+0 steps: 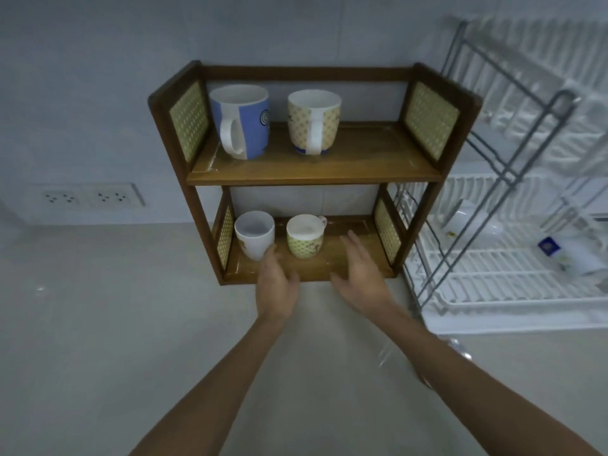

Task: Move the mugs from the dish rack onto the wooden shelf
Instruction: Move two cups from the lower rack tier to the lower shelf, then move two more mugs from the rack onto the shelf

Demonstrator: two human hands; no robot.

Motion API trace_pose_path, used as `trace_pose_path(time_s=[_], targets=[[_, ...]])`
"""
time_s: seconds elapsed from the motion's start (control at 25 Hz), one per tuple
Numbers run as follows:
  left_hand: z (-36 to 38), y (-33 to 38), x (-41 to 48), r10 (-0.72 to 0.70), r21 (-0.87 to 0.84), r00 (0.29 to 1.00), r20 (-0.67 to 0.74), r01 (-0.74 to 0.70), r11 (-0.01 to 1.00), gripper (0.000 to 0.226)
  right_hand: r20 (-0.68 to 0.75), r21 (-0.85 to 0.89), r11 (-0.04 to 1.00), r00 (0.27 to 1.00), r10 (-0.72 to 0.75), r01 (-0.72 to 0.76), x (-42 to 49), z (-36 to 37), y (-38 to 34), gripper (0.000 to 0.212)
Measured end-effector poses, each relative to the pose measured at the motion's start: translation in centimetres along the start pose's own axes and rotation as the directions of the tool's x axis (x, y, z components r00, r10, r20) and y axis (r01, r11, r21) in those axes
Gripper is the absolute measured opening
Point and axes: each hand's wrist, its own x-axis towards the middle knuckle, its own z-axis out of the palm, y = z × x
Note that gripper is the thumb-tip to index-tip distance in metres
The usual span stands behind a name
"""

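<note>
Grey countertop [98,324], wooden shelf [312,172] against wall, dish rack [513,274] beside

Wooden shelf [316,174] on countertop [98,324], two mugs per tier, dish rack [513,301] beside.

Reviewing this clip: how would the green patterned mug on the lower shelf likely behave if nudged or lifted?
The green patterned mug looks glazed ceramic, so probably rigid, breakable and a bit slick. It stands upright on a flat base, so a low push would likely slide it along the wooden shelf rather than tip it. Its handle points to the back right, away from both open hands, so grasping the body seems easier.
</note>
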Motion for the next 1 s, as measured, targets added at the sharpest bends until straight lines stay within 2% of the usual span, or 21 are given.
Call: trace_pose_path(time_s=[0.08,0.16,0.24,0.32,0.4,0.44,0.48,0.52,0.56,0.6,0.68,0.72,0.76,0.84,0.88,0.96,1.0], targets=[[0.4,2.2,-2.8,0.268,0.006,0.96,0.08,-0.269,0.963,0.041,-0.055,0.005,0.996,0.994,-0.094,0.094,-3.6,-3.1,1.4,0.068],[0.8,4.8,-4.8,0.481,0.0,0.865,0.141,-0.486,0.874,0.03,-0.152,-0.038,0.982,0.97,-0.188,0.185,-6.9,-6.4,3.3,0.052],[1.7,8.0,-6.2,0.655,-0.002,0.731,0.192,-0.667,0.745,0.024,-0.295,-0.126,0.959,0.913,-0.282,0.255,-9.6,-9.9,5.9,0.032],[3.5,11.7,-7.5,0.8,-0.051,0.541,0.261,-0.82,0.571,0.023,-0.416,-0.203,0.939,0.843,-0.34,0.279,-11.1,-13.3,9.4,0.02],[6.1,15.1,-8.5,0.885,-0.111,0.346,0.312,-0.911,0.396,0.023,-0.469,-0.223,0.953,0.834,-0.29,0.206,-11.2,-16.5,13.6,0.016],[7.7,16.6,-8.9,0.902,-0.135,0.287,0.322,-0.929,0.344,0.022,-0.47,-0.22,0.966,0.853,-0.225,0.134,-10.8,-18.0,15.9,0.019],[9.4,17.8,-9.1,0.905,-0.151,0.273,0.325,-0.93,0.335,0.022,-0.459,-0.219,0.975,0.877,-0.145,0.046,-10.2,-19.5,18.0,0.022],[11.1,19.0,-9.2,0.891,-0.161,0.315,0.327,-0.91,0.381,0.022,-0.435,-0.232,0.972,0.899,-0.06,-0.047,-9.2,-20.8,20.1,0.026],[12.9,20.1,-9.2,0.848,-0.174,0.411,0.333,-0.858,0.484,0.022,-0.403,-0.264,0.954,0.915,0.023,-0.141,-8.0,-22.1,22.2,0.031],[14.7,21.1,-9.0,0.767,-0.183,0.543,0.342,-0.762,0.621,0.024,-0.372,-0.299,0.924,0.921,0.117,-0.238,-6.7,-23.2,24.0,0.037],[18.6,23.1,-8.1,0.46,-0.192,0.802,0.381,-0.418,0.888,0.033,-0.342,-0.293,0.854,0.881,0.327,-0.43,-4.5,-25.1,27.0,0.05],[20.4,23.8,-7.4,0.251,-0.186,0.87,0.425,-0.187,0.965,0.041,-0.328,-0.282,0.818,0.851,0.409,-0.502,-3.7,-25.7,28.1,0.054],[22.2,24.4,-6.7,0.07,-0.172,0.885,0.46,0.012,0.985,0.049,-0.303,-0.297,0.784,0.833,0.463,-0.545,-3.0,-25.9,29.1,0.059],[25.2,24.8,-5.4,-0.162,-0.16,0.871,0.464,0.263,0.951,0.061,-0.233,-0.379,0.731,0.823,0.518,-0.568,-2.1,-25.8,30.8,0.069],[26.5,25.1,-4.7,-0.267,-0.178,0.857,0.441,0.375,0.91,0.067,-0.199,-0.408,0.715,0.819,0.538,-0.568,-1.7,-25.7,31.5,0.073],[28.5,25.7,-3.5,-0.477,-0.241,0.783,0.399,0.592,0.769,0.081,-0.131,-0.399,0.715,0.808,0.575,-0.574,-1.0,-25.8,32.5,0.081],[29.4,26.1,-2.8,-0.546,-0.272,0.749,0.376,0.652,0.707,0.088,-0.103,-0.381,0.721,0.802,0.588,-0.578,-0.7,-25.8,33.0,0.083]])
